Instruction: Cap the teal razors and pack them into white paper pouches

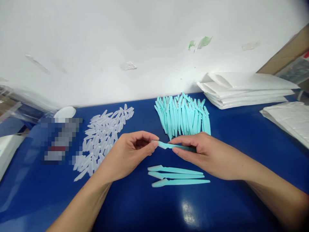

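Observation:
A teal eyebrow razor (170, 146) is held level between my two hands, above the blue table. My left hand (136, 151) pinches its blade end between thumb and forefinger; whether a clear cap is in that pinch is hidden. The handle lies between the thumb and fingers of my right hand (201, 151). Below my hands, three teal razors (178, 176) rest side by side, blade ends to the left. A spread of clear plastic blade caps (103, 132) lies left of my left hand. Beyond my right hand is a pile of teal razors (182, 112).
White padded mailers (243, 88) are stacked at the back right, with another mailer (289, 119) nearer. A round white lid-like object (64, 113) and a blurred-out item (61, 141) lie left. The white wall (154, 48) bounds the table (135, 206) behind.

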The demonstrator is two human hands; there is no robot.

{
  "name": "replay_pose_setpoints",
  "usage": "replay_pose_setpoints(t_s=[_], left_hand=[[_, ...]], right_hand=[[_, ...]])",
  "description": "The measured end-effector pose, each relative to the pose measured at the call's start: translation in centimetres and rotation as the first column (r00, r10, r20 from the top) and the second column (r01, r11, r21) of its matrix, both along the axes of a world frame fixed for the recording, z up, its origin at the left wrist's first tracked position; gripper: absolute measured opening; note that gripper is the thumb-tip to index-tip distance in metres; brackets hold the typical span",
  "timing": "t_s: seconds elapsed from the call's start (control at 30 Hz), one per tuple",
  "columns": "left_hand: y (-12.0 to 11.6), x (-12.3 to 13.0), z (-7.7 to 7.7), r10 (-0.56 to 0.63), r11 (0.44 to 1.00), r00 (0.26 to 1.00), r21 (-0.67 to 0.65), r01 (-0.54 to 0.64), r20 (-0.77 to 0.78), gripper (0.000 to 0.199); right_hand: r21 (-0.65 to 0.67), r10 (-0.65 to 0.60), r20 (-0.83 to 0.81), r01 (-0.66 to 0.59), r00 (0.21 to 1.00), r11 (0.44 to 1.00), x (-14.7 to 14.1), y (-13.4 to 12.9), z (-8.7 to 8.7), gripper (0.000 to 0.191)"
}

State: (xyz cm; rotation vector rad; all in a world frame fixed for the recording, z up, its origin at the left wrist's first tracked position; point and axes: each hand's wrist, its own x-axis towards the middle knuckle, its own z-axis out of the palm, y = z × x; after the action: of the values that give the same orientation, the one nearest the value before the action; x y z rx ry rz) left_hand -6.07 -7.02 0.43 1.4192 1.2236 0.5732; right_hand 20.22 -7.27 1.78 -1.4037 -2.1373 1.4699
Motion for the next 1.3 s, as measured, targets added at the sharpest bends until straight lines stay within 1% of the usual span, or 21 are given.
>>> replay_pose_setpoints(t_s=[0.07,0.13,0.17,0.27,0.47,0.57,0.63,0.73,0.83,0.9,0.93,0.97,1.0,1.03,1.07,1.1,1.13,1.17,1.2,1.23,1.3], left_hand=[[0.0,-0.6,0.5,-0.100,0.995,0.988,-0.012,0.099,-0.116,0.027],[-0.1,-1.0,0.9,-0.199,0.980,0.952,-0.032,0.197,-0.230,0.027],[-0.1,-1.1,1.0,-0.228,0.973,0.931,-0.024,0.231,-0.284,0.025],[-0.3,-1.1,1.1,-0.257,0.951,0.868,0.051,0.307,-0.425,0.021],[-1.2,-1.1,1.0,-0.215,0.895,0.778,0.198,0.398,-0.590,0.021],[-2.1,-1.4,0.8,-0.180,0.881,0.773,0.250,0.402,-0.608,0.022],[-2.8,-1.5,0.5,-0.205,0.871,0.786,0.257,0.418,-0.584,0.023],[-3.7,-1.6,0.1,-0.284,0.836,0.782,0.256,0.485,-0.556,0.027],[-4.4,-1.9,0.1,-0.297,0.826,0.787,0.269,0.496,-0.541,0.029],[-4.5,-2.7,0.5,-0.247,0.844,0.816,0.297,0.446,-0.523,0.028],[-4.5,-3.3,0.8,-0.192,0.859,0.837,0.324,0.396,-0.512,0.027],[-4.4,-4.1,1.1,-0.120,0.873,0.856,0.357,0.332,-0.503,0.026],[-4.2,-4.9,1.3,-0.037,0.882,0.867,0.392,0.262,-0.497,0.025],[-4.0,-5.9,1.6,0.047,0.887,0.866,0.420,0.194,-0.499,0.025],[-3.7,-6.8,1.8,0.119,0.890,0.852,0.435,0.136,-0.510,0.025],[-3.3,-7.7,2.0,0.170,0.894,0.832,0.437,0.094,-0.528,0.026],[-2.9,-8.5,2.1,0.202,0.900,0.809,0.430,0.069,-0.552,0.028],[-2.5,-9.2,2.3,0.214,0.908,0.787,0.414,0.058,-0.579,0.030],[-2.1,-9.6,2.4,0.206,0.919,0.768,0.389,0.060,-0.606,0.033],[-1.7,-10.0,2.5,0.186,0.931,0.754,0.359,0.070,-0.630,0.035],[-0.9,-10.2,2.8,0.124,0.953,0.727,0.285,0.101,-0.675,0.039]], right_hand=[[0.083,0.003,0.030,-0.006,1.000,0.997,0.0,-0.1,-0.1,0.029],[0.169,0.033,0.070,-0.044,0.997,0.985,0.0,-0.4,-0.4,0.024],[0.201,0.057,0.091,-0.074,0.994,0.977,-0.1,-0.5,-0.6,0.024],[0.249,0.123,0.170,-0.163,0.978,0.955,-0.5,-1.1,-1.2,0.024],[0.318,0.163,0.273,-0.249,0.948,0.915,-1.4,-1.8,-1.5,0.028],[0.369,0.185,0.285,-0.286,0.941,0.885,-1.3,-2.0,-1.4,0.025],[0.364,0.225,0.284,-0.322,0.932,0.874,-1.2,-2.1,-1.3,0.025],[0.341,0.270,0.276,-0.356,0.923,0.870,-1.1,-2.4,-1.3,0.026],[0.324,0.285,0.231,-0.350,0.930,0.879,-0.9,-2.3,-1.3,0.024],[0.338,0.251,0.199,-0.307,0.947,0.890,-0.1,-1.8,-1.0,0.023],[0.366,0.190,0.197,-0.252,0.962,0.896,0.7,-1.3,-0.7,0.024],[0.405,0.099,0.207,-0.177,0.973,0.897,1.7,-0.8,-0.4,0.028],[0.461,-0.048,0.229,-0.065,0.972,0.885,2.8,-0.1,-0.1,0.031],[0.523,-0.218,0.284,0.039,0.934,0.851,4.0,0.5,0.2,0.036],[0.561,-0.360,0.371,0.102,0.856,0.822,5.2,1.2,0.5,0.041],[0.554,-0.439,0.467,0.133,0.768,0.822,6.2,1.8,0.8,0.044],[0.531,-0.471,0.525,0.160,0.709,0.832,7.1,2.4,0.9,0.046],[0.482,-0.466,0.566,0.187,0.680,0.856,7.7,2.9,0.9,0.048],[0.414,-0.438,0.586,0.212,0.682,0.885,8.0,3.2,0.9,0.049],[0.347,-0.405,0.584,0.235,0.703,0.908,8.1,3.5,0.7,0.050],[0.242,-0.356,0.553,0.264,0.753,0.934,7.9,4.0,0.3,0.049]])
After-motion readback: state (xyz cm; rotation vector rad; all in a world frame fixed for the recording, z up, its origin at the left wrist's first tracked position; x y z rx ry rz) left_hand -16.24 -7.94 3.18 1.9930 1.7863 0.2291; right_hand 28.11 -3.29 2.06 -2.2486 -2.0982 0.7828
